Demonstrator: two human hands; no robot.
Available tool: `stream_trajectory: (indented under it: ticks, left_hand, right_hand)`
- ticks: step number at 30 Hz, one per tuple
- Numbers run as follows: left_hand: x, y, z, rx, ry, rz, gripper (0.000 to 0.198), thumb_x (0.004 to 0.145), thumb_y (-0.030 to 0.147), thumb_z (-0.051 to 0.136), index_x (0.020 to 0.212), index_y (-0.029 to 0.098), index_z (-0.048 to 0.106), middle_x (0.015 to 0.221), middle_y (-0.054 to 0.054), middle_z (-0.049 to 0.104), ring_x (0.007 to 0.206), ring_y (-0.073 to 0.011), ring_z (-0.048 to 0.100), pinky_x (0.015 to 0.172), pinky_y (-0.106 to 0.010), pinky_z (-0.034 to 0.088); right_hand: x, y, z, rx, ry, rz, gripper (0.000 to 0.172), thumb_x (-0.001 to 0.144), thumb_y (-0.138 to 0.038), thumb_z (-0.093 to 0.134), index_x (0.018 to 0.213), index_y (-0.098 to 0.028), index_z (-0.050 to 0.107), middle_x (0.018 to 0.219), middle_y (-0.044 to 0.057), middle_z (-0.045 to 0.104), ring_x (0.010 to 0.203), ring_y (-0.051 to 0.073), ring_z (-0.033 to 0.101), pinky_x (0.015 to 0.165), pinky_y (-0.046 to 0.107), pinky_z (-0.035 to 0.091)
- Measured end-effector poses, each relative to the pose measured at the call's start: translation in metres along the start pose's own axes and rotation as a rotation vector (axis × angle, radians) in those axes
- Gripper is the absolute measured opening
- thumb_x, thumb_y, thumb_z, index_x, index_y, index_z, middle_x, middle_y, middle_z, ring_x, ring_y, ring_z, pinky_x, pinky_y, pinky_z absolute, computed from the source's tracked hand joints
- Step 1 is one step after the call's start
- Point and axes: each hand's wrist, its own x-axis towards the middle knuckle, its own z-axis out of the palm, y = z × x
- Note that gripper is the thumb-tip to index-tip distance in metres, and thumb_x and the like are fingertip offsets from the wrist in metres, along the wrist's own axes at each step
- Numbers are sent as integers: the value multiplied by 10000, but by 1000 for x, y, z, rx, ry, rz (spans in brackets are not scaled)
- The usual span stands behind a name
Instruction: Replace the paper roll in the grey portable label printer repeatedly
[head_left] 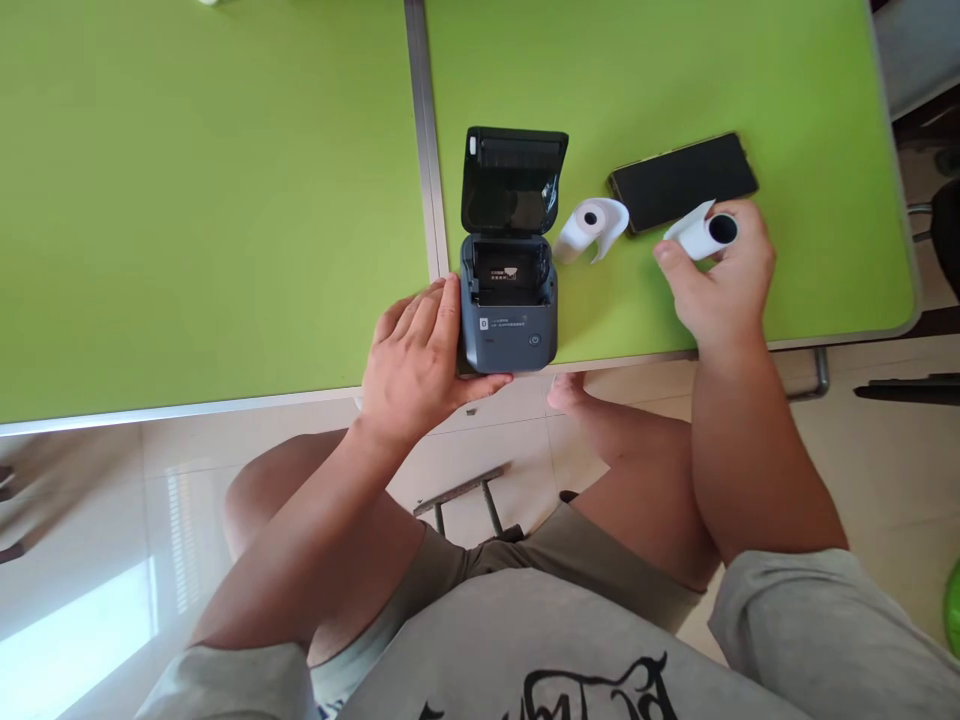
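Left hand (412, 355) spreads around the corner of the open-lidded printer (510, 345) at the edge of the green table (225, 200) — right hand (727, 285), well apart, grips a white roll (697, 238) near the phone (684, 180). Steadying and holding looks the step — the next move calls for minding that loose paper end.

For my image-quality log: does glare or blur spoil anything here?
Head view: harsh glare on the floor, lower left; head view: small glint on the raised lid of the dark device, whose fine lettering is unreadable; head view: left hand, right hand and held white roll fairly sharp.
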Motion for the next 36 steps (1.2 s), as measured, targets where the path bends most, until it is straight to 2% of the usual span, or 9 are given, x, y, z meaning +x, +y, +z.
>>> stream_trajectory:
  ticks: [7,9,11,14,17,21,27,32,36]
  left_hand:
    - [1,0,0,-2,6,-1,1233,855,997,257,1587,22,443,1475,-257,647,1373,-365,627,1175,-440,413]
    - [0,0,1,-11,16,6,1227,860,991,278,1590,18,439,1477,-262,643,1377,-367,624,1180,-439,409]
    - [0,0,1,-22,14,6,1232,856,993,292,1601,20,425,1484,-265,636,1382,-374,619,1185,-450,406]
    - [0,1,0,-20,-2,-5,1229,859,991,292,1614,28,406,1495,-266,627,1385,-378,615,1188,-462,409]
    - [0,1,-1,-8,0,-1,1211,872,980,286,1608,25,408,1490,-264,632,1386,-371,616,1189,-454,411]
    - [-1,1,-1,5,20,30,1198,890,963,259,1588,3,423,1468,-269,646,1384,-361,623,1183,-443,411]
    - [-2,1,-1,21,17,49,1139,947,910,249,1577,-23,423,1473,-278,641,1400,-353,616,1184,-436,404]
    - [-2,1,-1,15,26,43,1187,907,947,263,1579,-19,429,1469,-276,644,1394,-355,621,1187,-430,404]
    - [-1,1,0,5,35,34,1190,901,951,276,1579,-13,439,1461,-277,649,1377,-363,630,1177,-451,421]
  right_hand:
    - [-2,0,-5,-73,-14,-76,535,792,-107,750,1282,-223,570,1257,188,726,1146,250,698,1004,362,502]
    - [-4,-10,-7,-78,58,-211,501,830,-135,719,1310,-179,583,1323,227,685,1264,287,664,1104,410,478]
    - [-5,-24,-2,-76,102,-393,487,846,-172,700,1321,-175,591,1323,203,663,1280,312,645,1123,473,477]
    - [-5,-45,17,-40,9,-553,616,794,-240,763,1368,-269,542,1322,118,650,1262,330,636,1067,529,525]
    - [-2,-56,42,-19,-137,-495,637,811,-302,801,1376,-352,511,1375,87,607,1308,334,607,1097,554,540]
    - [2,-51,59,19,-214,-416,615,854,-339,802,1393,-372,506,1391,98,572,1309,333,605,1101,556,560]
    - [0,-25,59,32,-220,-317,604,834,-354,824,1365,-322,537,1173,79,636,1150,341,675,1043,610,554]
    - [-4,-17,57,49,-265,-321,363,856,-340,806,1161,-295,615,1096,59,687,1071,311,687,1040,575,564]
    - [-3,-19,61,62,-258,-349,450,800,-320,864,1183,-297,629,1138,71,667,1075,311,679,1003,557,588]
